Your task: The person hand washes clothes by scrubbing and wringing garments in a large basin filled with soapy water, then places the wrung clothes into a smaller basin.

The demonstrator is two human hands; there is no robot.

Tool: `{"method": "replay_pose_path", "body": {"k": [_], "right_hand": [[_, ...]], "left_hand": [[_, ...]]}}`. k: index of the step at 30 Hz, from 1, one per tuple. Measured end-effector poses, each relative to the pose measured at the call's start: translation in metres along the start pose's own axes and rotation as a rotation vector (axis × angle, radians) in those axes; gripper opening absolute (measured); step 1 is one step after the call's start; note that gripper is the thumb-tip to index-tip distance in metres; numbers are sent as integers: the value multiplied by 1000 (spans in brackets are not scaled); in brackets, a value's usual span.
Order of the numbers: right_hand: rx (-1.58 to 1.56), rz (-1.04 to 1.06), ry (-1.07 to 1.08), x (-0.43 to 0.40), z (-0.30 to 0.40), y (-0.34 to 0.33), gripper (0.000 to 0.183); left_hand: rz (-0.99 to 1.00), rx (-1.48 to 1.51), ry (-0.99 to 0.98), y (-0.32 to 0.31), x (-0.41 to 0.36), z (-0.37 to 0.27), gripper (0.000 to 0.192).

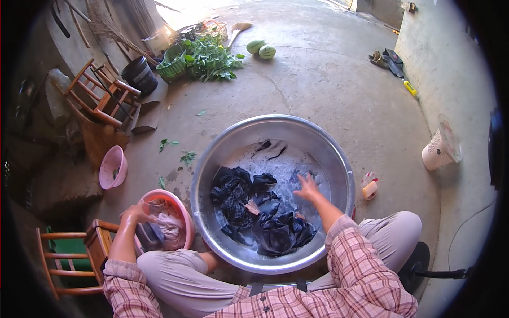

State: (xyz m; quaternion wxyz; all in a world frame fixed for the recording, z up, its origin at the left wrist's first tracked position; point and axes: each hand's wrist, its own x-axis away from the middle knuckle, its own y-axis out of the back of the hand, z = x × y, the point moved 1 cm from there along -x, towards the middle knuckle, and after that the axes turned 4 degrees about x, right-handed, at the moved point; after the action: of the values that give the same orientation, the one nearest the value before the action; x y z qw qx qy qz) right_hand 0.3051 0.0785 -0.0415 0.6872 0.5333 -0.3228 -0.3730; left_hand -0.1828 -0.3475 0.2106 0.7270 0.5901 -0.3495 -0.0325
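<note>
A large round metal basin (203, 187) stands before me with sudsy water (238, 155) in it. Dark wet clothes (280, 234) lie bunched along its left and near side, and a small pink cloth piece (252, 207) rests among them. My right hand (309, 189) is over the suds on the right, fingers spread, with nothing seen in it. At the left, my left hand (138, 212) is at the rim of a pink basin (190, 222). That basin contains pale laundry (171, 228) and a dark blue-grey cloth (150, 236). Whether those fingers grip anything is unclear.
Soap (370, 189) lies on a wrapper right of the metal basin. A smaller pink basin (121, 167) and wooden chairs (107, 97) stand left. Leafy greens (212, 57), a black bucket (140, 75) and two watermelons (267, 52) are farther off. A white bin (435, 153) stands by the right wall.
</note>
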Motion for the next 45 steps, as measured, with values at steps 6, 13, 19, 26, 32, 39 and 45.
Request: {"method": "replay_pose_path", "body": {"k": [6, 13, 19, 26, 32, 39, 45], "right_hand": [[-234, 502, 162, 22, 21, -73, 32], [-239, -33, -45, -28, -47, -24, 33], [-525, 176, -248, -49, -61, -43, 56], [-1097, 286, -110, -8, 64, -77, 30], [-916, 93, 267, 73, 187, 42, 32], [-735, -84, 114, 24, 161, 39, 25], [-112, -66, 62, -43, -5, 2, 35]], "left_hand": [[23, -196, -240, 35, -21, -167, 41], [237, 624, -611, -79, -41, -340, 37], [852, 1645, -86, -201, -14, -388, 66], [1139, 1943, 99, -225, 2, -407, 105], [700, 2352, -43, -278, -15, -386, 68], [926, 2467, -106, -237, 6, -429, 37], [730, 1617, -201, -215, -2, -438, 29]]}}
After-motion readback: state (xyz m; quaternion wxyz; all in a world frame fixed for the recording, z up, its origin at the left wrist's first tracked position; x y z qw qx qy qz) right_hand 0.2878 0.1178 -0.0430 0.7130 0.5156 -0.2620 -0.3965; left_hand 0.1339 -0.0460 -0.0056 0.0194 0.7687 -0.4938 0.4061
